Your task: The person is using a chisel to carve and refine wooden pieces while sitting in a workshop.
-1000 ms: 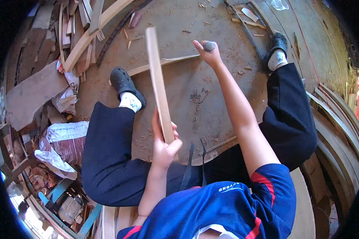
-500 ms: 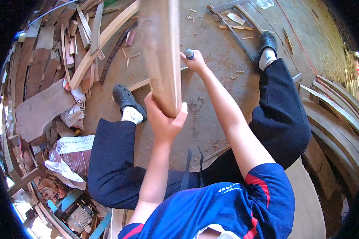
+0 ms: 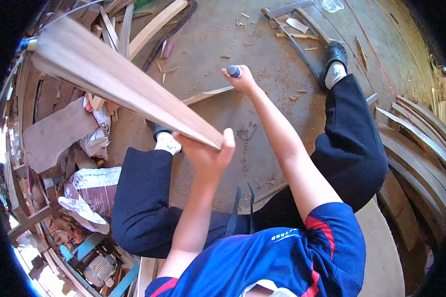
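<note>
The wooden board (image 3: 119, 89) is smeared by motion, so its grain and far end cannot be made out, and its near end is buried in the left hand (image 3: 208, 153). The board also covers most of the left shoe (image 3: 158, 131) and part of the scrap pile (image 3: 59, 128) behind it. The right hand (image 3: 243, 79) closes round a small grey-tipped tool (image 3: 233, 71); only the tip shows, and what kind of tool it is cannot be told. A thin curved strip (image 3: 208, 94) on the floor (image 3: 262, 123) runs under that hand. The dark rim of the view cuts off the stacked planks (image 3: 421, 148) at the right
</note>
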`<state>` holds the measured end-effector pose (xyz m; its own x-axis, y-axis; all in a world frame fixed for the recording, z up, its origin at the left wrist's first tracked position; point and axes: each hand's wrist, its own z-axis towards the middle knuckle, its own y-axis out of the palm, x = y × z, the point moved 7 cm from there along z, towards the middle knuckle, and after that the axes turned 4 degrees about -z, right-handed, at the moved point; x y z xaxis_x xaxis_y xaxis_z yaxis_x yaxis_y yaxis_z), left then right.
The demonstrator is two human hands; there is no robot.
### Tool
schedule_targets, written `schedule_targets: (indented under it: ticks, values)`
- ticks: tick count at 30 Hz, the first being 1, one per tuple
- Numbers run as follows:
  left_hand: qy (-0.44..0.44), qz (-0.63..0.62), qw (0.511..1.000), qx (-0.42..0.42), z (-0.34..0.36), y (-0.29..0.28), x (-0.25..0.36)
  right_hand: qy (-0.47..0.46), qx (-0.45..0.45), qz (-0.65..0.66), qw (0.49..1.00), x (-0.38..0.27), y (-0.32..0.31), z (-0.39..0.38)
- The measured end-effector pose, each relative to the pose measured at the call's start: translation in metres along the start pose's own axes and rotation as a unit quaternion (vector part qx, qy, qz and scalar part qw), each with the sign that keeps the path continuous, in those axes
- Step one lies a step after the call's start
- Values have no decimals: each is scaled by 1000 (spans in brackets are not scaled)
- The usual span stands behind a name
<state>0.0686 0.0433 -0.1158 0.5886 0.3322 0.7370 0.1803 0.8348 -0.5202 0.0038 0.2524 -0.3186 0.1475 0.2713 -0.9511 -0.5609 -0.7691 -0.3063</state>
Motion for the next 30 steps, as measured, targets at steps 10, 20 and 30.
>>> schedule_targets:
  ticks: [10, 20, 30]
  values:
    - [-127, -65, 989, -29, 4, -17, -3, -42, 17, 47, 998, 2, -3, -1]
    - [-169, 97, 971, -135, 4, -4, -9, -14, 23, -15, 1000, 0, -4, -7]
    - [-274, 244, 877, -310, -29, 26, -33, 38, 65, 244, 967, 12, 3, -5]
